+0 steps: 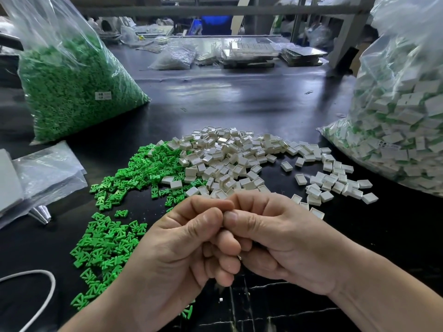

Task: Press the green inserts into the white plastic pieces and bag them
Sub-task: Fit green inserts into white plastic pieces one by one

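My left hand [182, 248] and my right hand [282, 243] meet knuckle to knuckle above the table's near edge. Both have curled fingers, and the thumbs press together at the top. Only a pale sliver of a white plastic piece [239, 257] shows between the fingers; the rest of what they grip is hidden. Loose green inserts [112, 233] lie scattered to the left of my hands. Beyond them a heap of white plastic pieces [230, 159] spreads to the right. A clear bag of assembled white-and-green pieces [402, 121] stands at the right.
A big clear bag of green inserts [72, 87] stands at the back left. Flat empty plastic bags [45, 173] lie at the left edge, and a white cord [48, 281] curls at the lower left. The dark table [239, 97] carries trays and bags at its far end.
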{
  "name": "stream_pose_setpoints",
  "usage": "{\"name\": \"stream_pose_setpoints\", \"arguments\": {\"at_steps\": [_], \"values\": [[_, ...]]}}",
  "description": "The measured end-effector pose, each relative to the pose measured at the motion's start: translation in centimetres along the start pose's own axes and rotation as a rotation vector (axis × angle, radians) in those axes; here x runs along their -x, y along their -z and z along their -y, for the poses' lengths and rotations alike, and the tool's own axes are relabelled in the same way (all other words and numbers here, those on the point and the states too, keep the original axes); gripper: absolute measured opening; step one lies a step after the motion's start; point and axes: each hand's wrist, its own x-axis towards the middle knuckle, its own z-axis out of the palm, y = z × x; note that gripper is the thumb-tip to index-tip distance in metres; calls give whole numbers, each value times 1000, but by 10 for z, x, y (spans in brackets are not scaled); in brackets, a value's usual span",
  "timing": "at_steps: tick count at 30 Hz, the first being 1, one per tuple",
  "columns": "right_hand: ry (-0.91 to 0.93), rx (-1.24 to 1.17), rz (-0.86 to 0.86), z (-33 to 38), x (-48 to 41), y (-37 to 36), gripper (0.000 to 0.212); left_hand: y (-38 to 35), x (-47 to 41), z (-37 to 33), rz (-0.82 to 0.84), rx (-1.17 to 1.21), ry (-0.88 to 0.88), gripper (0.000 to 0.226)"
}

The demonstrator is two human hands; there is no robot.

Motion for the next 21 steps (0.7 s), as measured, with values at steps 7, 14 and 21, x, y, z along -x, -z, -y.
{"name": "stream_pose_setpoints", "arguments": {"at_steps": [7, 14, 21], "values": [[-12, -30, -22, -3, -2, 2, 27, -3, -1, 1, -40, -21, -35, 32], [-1, -4, -126, -2, -5, 3, 20, -4, -1, -4, -178, -573, -257, 16], [-67, -34, -158, -3, -6, 0, 17, 0, 8, -8, -276, -1125, -448, 18]]}}
